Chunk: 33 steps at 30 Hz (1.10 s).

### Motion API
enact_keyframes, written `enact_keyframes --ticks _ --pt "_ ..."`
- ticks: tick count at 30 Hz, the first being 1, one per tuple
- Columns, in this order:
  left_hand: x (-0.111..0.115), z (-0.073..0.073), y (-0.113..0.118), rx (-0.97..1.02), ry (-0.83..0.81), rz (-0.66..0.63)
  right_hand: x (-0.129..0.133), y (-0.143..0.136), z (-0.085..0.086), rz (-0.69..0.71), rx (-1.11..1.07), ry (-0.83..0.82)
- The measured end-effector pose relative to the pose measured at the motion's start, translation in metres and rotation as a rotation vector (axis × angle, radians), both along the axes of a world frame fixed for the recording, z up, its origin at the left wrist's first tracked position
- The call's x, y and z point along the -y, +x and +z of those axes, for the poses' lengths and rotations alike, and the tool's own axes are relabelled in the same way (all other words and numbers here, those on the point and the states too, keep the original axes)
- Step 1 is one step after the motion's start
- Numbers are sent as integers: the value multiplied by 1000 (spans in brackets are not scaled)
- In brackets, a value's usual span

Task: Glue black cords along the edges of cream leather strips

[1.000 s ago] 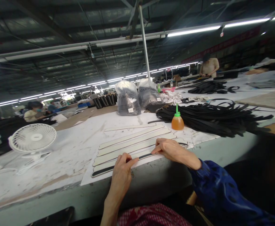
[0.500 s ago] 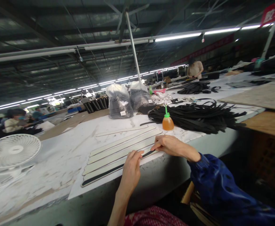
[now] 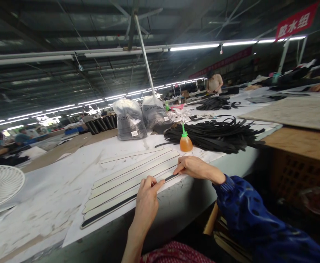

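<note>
Along the table's front edge lies a long pale strip with a black strip (image 3: 109,212) on top of it. My right hand (image 3: 194,167) pinches the black strip near its right end between thumb and fingers. Just left of it, my left hand (image 3: 146,197) rests on the same strip, its thumb stretched toward the right hand and apart from the bent fingers. Its fingertips touch the strip from above without visibly gripping it. Behind, several pale dark-edged strips (image 3: 116,190) lie side by side on white paper (image 3: 70,228).
A squeeze bottle of amber liquid (image 3: 186,143) stands beyond my right hand, before a heap of black straps (image 3: 217,135). Two plastic-wrapped bundles (image 3: 131,122) stand farther back. A white fan (image 3: 2,186) is at left. A person (image 3: 214,83) works at the far right.
The view has shifted, so the table items appear farther left. My left thumb has stretched out along the black strip, away from its fingers. My right hand keeps its pinch.
</note>
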<state>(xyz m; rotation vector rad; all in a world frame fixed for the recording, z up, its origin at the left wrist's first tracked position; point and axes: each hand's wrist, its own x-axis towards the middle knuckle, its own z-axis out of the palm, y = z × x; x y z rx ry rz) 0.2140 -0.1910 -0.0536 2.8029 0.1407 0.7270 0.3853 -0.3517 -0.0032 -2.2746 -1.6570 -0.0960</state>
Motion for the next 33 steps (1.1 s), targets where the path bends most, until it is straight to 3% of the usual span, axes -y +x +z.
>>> enact_keyframes --ticks 8,12,15,18,22,26,33 --pt "6 13 -2 -19 57 9 -2 1 -1 2 27 -1" --pt "16 20 15 101 -113 -41 -2 -4 0 -3 54 -12" --pt "23 16 36 100 -273 -160 -1 -7 2 -8 87 -17" --pt "24 8 50 89 -322 -170 5 -1 6 33 79 -13" --pt "22 3 53 105 -281 -169 25 25 15 65 -69 66" --pt "25 5 50 89 -190 -180 40 44 17 -45 -224 90" --pt "30 6 53 7 -2 -123 36 35 15 -211 -295 101"
